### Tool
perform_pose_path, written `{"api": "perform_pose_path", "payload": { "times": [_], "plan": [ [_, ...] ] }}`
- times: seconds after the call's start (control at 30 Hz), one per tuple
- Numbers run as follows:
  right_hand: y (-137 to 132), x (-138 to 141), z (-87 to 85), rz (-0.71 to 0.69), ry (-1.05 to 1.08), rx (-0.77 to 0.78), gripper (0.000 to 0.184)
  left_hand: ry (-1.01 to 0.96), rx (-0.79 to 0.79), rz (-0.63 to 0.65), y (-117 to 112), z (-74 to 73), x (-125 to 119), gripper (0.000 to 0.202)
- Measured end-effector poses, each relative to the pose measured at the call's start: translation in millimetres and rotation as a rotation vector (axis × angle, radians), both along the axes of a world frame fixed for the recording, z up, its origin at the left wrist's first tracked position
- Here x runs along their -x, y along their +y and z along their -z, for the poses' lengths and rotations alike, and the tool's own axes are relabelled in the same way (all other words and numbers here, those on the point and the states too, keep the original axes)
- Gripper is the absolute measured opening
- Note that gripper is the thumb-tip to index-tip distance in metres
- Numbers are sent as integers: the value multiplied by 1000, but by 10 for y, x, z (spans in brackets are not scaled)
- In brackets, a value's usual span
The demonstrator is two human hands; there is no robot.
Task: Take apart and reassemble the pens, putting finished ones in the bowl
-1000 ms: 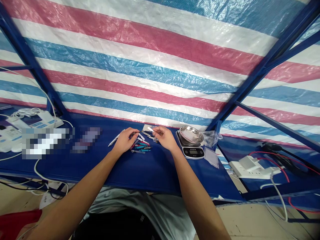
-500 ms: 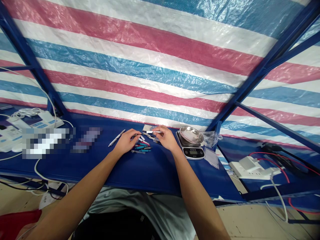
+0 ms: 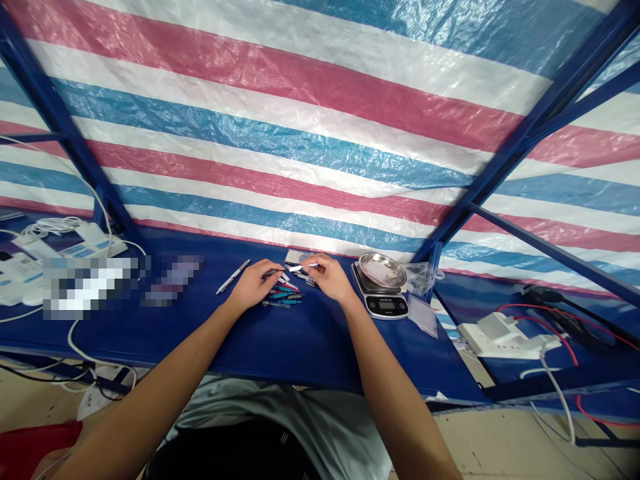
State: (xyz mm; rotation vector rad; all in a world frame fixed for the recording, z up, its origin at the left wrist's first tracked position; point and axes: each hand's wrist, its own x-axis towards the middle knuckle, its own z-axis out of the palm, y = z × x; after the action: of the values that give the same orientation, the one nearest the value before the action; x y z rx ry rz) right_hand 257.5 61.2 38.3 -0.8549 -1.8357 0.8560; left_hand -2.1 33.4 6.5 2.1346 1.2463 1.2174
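Observation:
My right hand (image 3: 330, 278) pinches a thin white pen barrel (image 3: 303, 267) a little above the blue table (image 3: 280, 340). My left hand (image 3: 253, 283) is curled beside it, its fingertips closed on a small dark pen part that I cannot make out. Between and just below both hands lies a small pile of red, teal and white pen parts (image 3: 284, 295). A single white pen (image 3: 233, 276) lies on the table left of my left hand.
A small kitchen scale with a steel bowl (image 3: 383, 280) stands right of my right hand, with clear plastic bags (image 3: 425, 293) beside it. A white power strip with cables (image 3: 505, 333) lies far right. White devices and cords (image 3: 60, 247) sit at the left. Blue frame posts flank the bench.
My right hand has turned the white barrel from tilted to nearly level and brought it slightly toward my left hand. The left hand has barely moved.

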Motion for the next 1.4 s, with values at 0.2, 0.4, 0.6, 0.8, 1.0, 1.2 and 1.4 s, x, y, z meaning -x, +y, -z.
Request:
{"api": "perform_pose_path", "payload": {
  "times": [0.2, 0.4, 0.6, 0.8, 1.0, 1.2, 1.4],
  "plan": [
    [-2, 76, 78, -50, 103, 201, 34, -307, 270, 60, -8, 25, -54, 55],
    [-11, 106, 77, -18, 181, 261, 38, -524, 299, 89, -10, -37, -62, 45],
    [-28, 158, 67, -35, 303, 265, 37, -979, 515, 114, -21, -84, -78, 53],
    [-128, 213, -13, -46, 332, 288, 36, -1165, 518, 57, 48, -35, -56, 37],
    [-126, 233, 8, -102, 377, 380, 44, -1121, 508, 42, 59, -16, -21, 40],
    [-145, 266, 31, -101, 263, 461, 52, -1052, 508, 113, 21, -72, -26, 54],
    [-161, 276, 51, -146, 135, 386, 46, -1055, 507, 187, 3, -88, -41, 56]
  ]
}}
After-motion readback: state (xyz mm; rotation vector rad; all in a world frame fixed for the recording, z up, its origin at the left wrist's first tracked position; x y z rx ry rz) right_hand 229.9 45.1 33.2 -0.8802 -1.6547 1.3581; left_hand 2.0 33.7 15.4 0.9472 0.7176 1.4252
